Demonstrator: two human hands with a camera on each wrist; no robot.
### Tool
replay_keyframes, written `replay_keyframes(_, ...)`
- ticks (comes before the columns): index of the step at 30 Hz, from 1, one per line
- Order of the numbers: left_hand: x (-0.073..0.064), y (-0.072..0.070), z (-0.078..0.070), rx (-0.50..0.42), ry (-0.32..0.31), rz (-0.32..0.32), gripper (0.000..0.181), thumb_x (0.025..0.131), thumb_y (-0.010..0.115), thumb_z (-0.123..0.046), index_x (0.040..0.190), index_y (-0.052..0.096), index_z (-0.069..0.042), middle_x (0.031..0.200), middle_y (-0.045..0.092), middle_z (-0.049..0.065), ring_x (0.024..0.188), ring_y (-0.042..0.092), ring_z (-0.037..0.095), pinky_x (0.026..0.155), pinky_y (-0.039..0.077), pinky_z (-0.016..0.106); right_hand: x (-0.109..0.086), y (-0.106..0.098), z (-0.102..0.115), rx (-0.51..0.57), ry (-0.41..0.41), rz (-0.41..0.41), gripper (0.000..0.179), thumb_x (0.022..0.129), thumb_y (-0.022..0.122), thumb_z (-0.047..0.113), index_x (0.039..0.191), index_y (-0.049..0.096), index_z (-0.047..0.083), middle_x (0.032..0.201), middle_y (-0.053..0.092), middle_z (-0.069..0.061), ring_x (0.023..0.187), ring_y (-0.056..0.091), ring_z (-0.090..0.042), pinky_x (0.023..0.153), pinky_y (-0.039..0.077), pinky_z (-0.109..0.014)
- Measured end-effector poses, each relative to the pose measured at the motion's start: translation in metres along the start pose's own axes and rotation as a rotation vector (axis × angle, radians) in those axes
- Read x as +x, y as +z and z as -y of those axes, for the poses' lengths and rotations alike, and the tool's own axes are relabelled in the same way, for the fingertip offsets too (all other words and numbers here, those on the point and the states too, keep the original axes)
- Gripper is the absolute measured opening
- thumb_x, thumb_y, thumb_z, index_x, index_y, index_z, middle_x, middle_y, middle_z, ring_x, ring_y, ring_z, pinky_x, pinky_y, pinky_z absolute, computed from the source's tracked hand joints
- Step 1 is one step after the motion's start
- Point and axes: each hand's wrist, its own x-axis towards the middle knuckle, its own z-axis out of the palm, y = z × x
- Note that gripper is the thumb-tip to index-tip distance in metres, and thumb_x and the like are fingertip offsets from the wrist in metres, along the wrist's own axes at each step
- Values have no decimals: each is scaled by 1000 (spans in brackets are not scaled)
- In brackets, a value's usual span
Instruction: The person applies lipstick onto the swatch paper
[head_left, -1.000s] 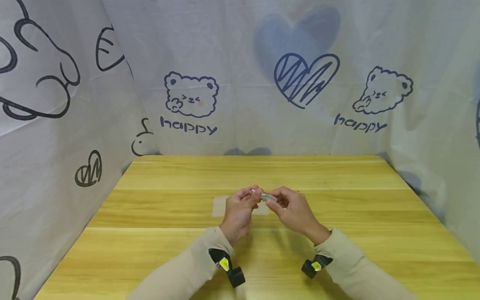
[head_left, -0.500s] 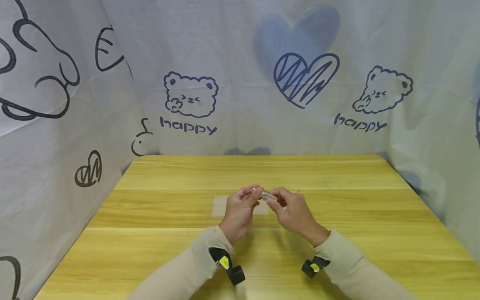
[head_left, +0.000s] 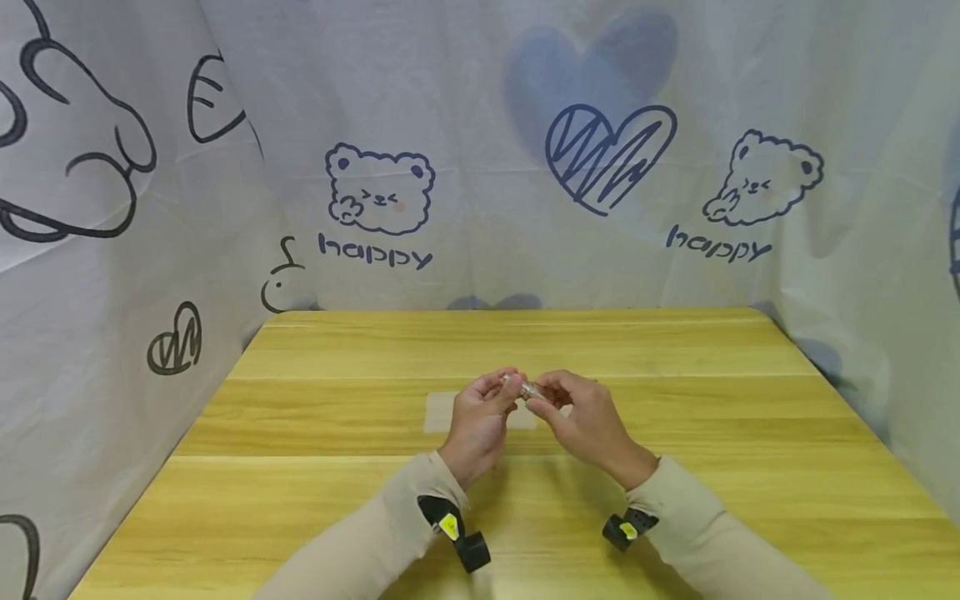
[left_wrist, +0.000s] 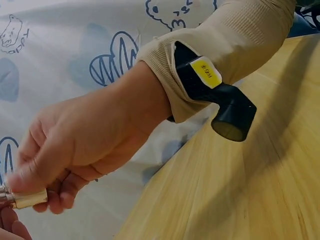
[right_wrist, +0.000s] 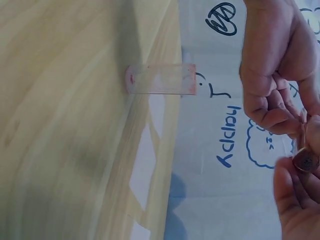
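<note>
A small shiny tube (head_left: 531,392), lipstick-like in shape, is held between both hands above the middle of the table. My left hand (head_left: 480,421) pinches its left end between thumb and fingers. The fingers and thumb of my right hand (head_left: 592,421) grip the right end and cover much of it. The left wrist view shows a gold section of the tube (left_wrist: 31,200) under the right thumb. Its dark round end (right_wrist: 306,161) appears in the right wrist view. A clear case (right_wrist: 162,80) with reddish smears stands upright on the table there.
Behind the hands, a pale flat rectangle (head_left: 438,414) lies on the wooden table (head_left: 315,500); the left hand hides part of it. White curtains (head_left: 480,83) with drawings enclose the back and sides. Each wrist wears a black camera (head_left: 472,550).
The right hand's fingers have shifted around the tube and now hide more of its right end. The left hand keeps its pinch almost unmoved.
</note>
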Motion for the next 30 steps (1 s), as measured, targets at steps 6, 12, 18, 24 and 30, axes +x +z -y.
replay_keyframes(6, 0, 0, 1, 1, 7, 47, 28, 96, 58, -3, 118, 52, 13, 101, 66, 4, 92, 61, 7, 74, 46, 19, 1, 0, -1, 16, 21, 22, 22, 101, 50, 4, 94, 69, -2, 71, 65, -5, 56, 62, -9, 49, 49, -18)
replay_keyframes(12, 1, 1, 2, -3, 22, 22, 22, 96, 57, -1, 114, 55, 11, 100, 67, 4, 93, 61, 9, 75, 45, 20, 0, -3, 1, 19, 87, 44, 26, 100, 56, 17, 111, 66, -5, 78, 67, -5, 64, 63, -11, 57, 53, -25)
replay_keyframes(18, 1, 1, 1, 3, 15, 18, 24, 97, 58, -2, 116, 54, 12, 102, 66, 5, 95, 61, 9, 76, 45, 20, 1, -6, 3, 24, 80, 42, 23, 86, 73, 7, 105, 64, -2, 80, 64, -1, 65, 60, -8, 57, 53, -29)
replay_keyframes(24, 0, 1, 1, -11, 14, 28, 21, 95, 61, -6, 110, 58, 7, 99, 67, 3, 91, 61, 9, 74, 46, 20, 1, -6, 2, 44, 37, 88, 15, 99, 53, 4, 102, 67, -1, 69, 61, 1, 58, 60, -10, 52, 50, -23)
replay_keyframes(30, 0, 2, 0, -22, 18, 9, 21, 93, 63, -9, 108, 59, 6, 97, 67, 4, 89, 61, 9, 74, 45, 21, 0, -5, 1, 28, 55, 65, 22, 95, 63, 12, 110, 65, -4, 84, 66, -6, 68, 63, -12, 61, 55, -27)
